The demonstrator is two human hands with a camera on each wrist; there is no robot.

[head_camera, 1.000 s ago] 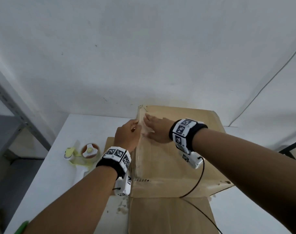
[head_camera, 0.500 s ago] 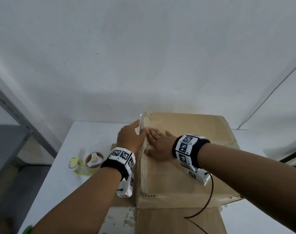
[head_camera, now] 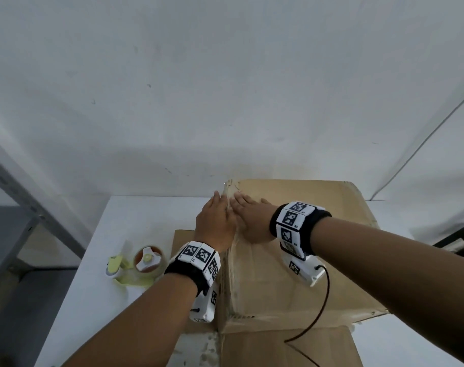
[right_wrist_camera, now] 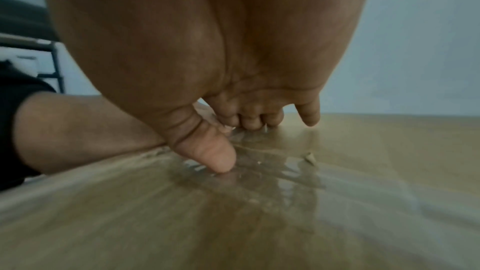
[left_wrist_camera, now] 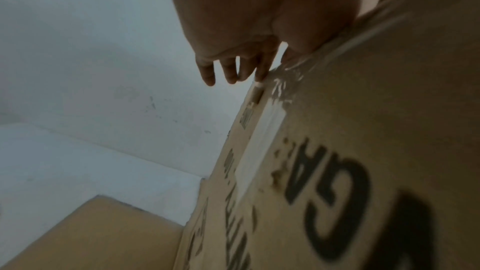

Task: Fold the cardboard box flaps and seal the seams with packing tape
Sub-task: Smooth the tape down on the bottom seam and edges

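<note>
A brown cardboard box [head_camera: 318, 250] stands on the white table [head_camera: 135, 223], its top closed. Clear packing tape [head_camera: 229, 260] runs along the box's left top edge; it shines in the right wrist view [right_wrist_camera: 272, 171]. My left hand [head_camera: 216, 221] lies flat against the left side of the box at that edge, fingers straight [left_wrist_camera: 207, 73]. My right hand [head_camera: 249, 221] presses flat on the box top beside it, thumb [right_wrist_camera: 210, 151] down on the tape. The two hands nearly touch across the edge. A tape roll in a yellow dispenser [head_camera: 143, 263] lies on the table to the left.
A loose cardboard flap [head_camera: 286, 348] spreads toward me at the box's near side, another [head_camera: 183, 239] under my left wrist. The white wall [head_camera: 225, 88] stands right behind the box. A grey metal rack post [head_camera: 27, 202] rises at the left.
Both hands have slid along the taped edge toward the far corner of the box and flattened out. The head view has tilted, so the box sits lower in the frame.
</note>
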